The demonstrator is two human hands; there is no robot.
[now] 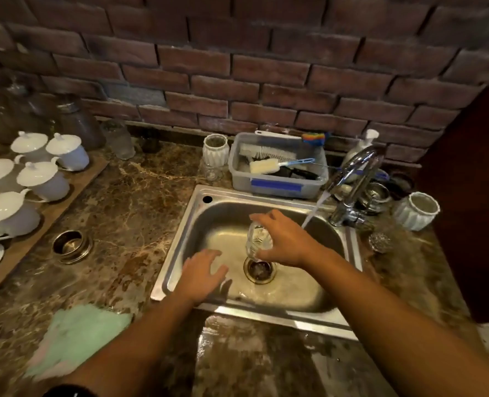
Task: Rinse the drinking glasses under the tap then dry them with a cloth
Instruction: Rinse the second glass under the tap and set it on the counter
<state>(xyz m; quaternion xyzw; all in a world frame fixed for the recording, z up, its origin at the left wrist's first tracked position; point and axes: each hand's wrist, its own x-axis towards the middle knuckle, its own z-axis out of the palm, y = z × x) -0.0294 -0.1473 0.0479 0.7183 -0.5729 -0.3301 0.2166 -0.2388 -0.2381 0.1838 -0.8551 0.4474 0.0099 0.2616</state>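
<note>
My right hand [287,243] grips a clear drinking glass [257,239], tilted over the drain [259,270] of the steel sink [180,233]. Water streams from the chrome tap [357,170] at the sink's right rim and falls just right of my right hand. My left hand [201,275] hovers open over the sink's front left, fingers spread, holding nothing. A pale green cloth [77,339] lies on the marble counter to the left of my left forearm. More clear glasses [120,138] stand against the brick wall at the back left.
White lidded cups [44,179] fill a board on the left counter. A grey tub [277,183] of brushes sits behind the sink, with a white ribbed jar [215,150] beside it. Another ribbed jar [416,210] and a steel scourer [380,241] lie right of the tap. A round metal hole [70,245] is set in the counter.
</note>
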